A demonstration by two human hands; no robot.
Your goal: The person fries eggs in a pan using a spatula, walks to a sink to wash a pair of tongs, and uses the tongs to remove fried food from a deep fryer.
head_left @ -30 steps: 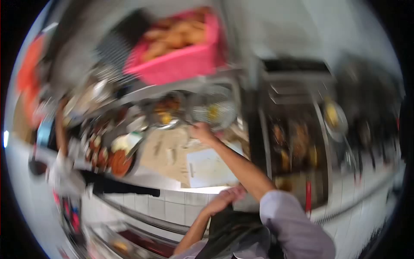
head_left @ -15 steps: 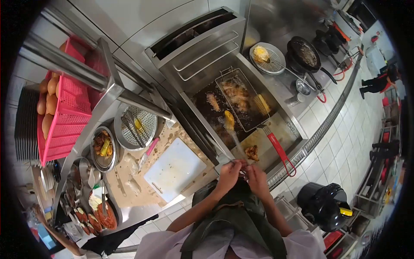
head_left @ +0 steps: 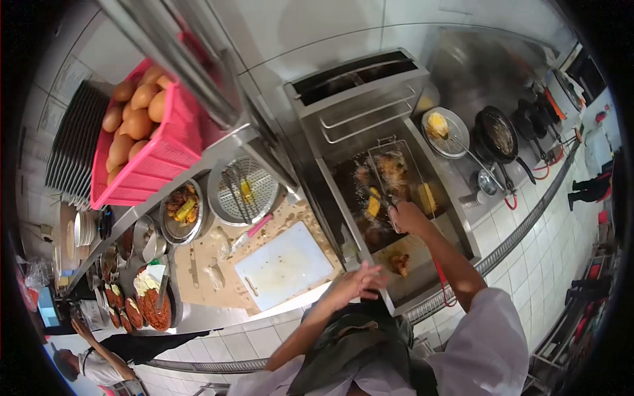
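My right hand [head_left: 408, 218] is closed over the fryer [head_left: 432, 261], above the near left side of the wire basket [head_left: 416, 155]. What its fingers grip is hidden. Frying pieces [head_left: 394, 170] bubble in the basket, with a yellow piece [head_left: 373, 202] in the dark oil just left of the hand. My left hand [head_left: 360, 284], fingers spread and slightly blurred, hovers at the fryer's front left corner, holding nothing. A browned piece [head_left: 399, 263] lies on the fryer's near ledge. The red handle [head_left: 441, 280] passes partly behind my right forearm.
Left of the fryer lies a white cutting board [head_left: 284, 264], near a perforated colander [head_left: 224, 208] with tongs inside. A pink basket of eggs [head_left: 148, 165] sits on the shelf above. At right are a plate [head_left: 456, 148] and black pan [head_left: 489, 148]. Another person [head_left: 99, 363] stands lower left.
My hands were together at the fryer's front edge; now they are apart. The right has reached forward over the oil, and the left has opened. The view has shifted left.
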